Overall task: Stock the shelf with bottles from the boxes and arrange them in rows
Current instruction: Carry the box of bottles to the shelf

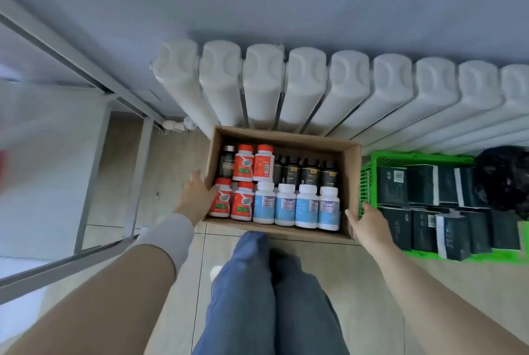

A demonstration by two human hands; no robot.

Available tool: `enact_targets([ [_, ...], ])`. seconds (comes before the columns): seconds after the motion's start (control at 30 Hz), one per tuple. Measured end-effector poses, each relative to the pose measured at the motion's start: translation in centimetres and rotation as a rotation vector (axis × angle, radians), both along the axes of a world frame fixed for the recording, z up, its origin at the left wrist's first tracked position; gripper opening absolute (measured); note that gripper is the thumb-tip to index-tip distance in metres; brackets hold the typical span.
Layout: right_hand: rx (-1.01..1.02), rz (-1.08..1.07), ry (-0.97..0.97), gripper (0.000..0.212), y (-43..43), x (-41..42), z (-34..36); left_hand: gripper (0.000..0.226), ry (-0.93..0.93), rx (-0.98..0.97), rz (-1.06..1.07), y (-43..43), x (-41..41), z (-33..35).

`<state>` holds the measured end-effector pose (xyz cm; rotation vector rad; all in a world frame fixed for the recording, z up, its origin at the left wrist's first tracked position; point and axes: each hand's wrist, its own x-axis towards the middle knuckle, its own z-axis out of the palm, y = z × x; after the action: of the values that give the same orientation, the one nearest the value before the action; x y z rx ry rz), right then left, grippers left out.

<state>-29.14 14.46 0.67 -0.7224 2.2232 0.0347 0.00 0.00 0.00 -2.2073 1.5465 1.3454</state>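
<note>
An open cardboard box [286,137] stands on the floor against the radiator. Inside it, upright in rows, are orange bottles [243,165], white bottles with blue labels [286,206], dark bottles [309,174] and one dark jar [227,163]. My left hand [197,197] grips the box's left wall, thumb inside beside an orange bottle. Over at the right wall, my right hand [369,223] holds on, its fingers between the box and a green crate. The grey metal shelf [94,163] stands at the left, blurred.
A white radiator [303,88] runs along the wall behind the box. The green plastic crate [369,177], touching the box's right side, holds several dark packages [420,188] and a black bag [503,177]. My legs in jeans [257,297] are just in front of the box.
</note>
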Motion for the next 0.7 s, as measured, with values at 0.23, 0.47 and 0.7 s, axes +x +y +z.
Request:
enact_targets([
  [0.23, -0.058, -0.120, 0.051, 0.050, -0.6, -1.6, -5.3, 0.033, 0.097, -0.030, 0.085, -1.3, 0.0, -4.5],
  [0.47, -0.086, -0.123, 0.086, 0.034, -0.9, -1.7, -5.0, 0.028, -0.049, -0.061, -0.061, -1.6, -0.1, -3.9],
  [0.7, -0.036, -0.110, 0.090, 0.037, -1.5, -1.0, 0.5, 0.029, -0.028, -0.024, 0.021, 0.0, 0.8, 0.9],
])
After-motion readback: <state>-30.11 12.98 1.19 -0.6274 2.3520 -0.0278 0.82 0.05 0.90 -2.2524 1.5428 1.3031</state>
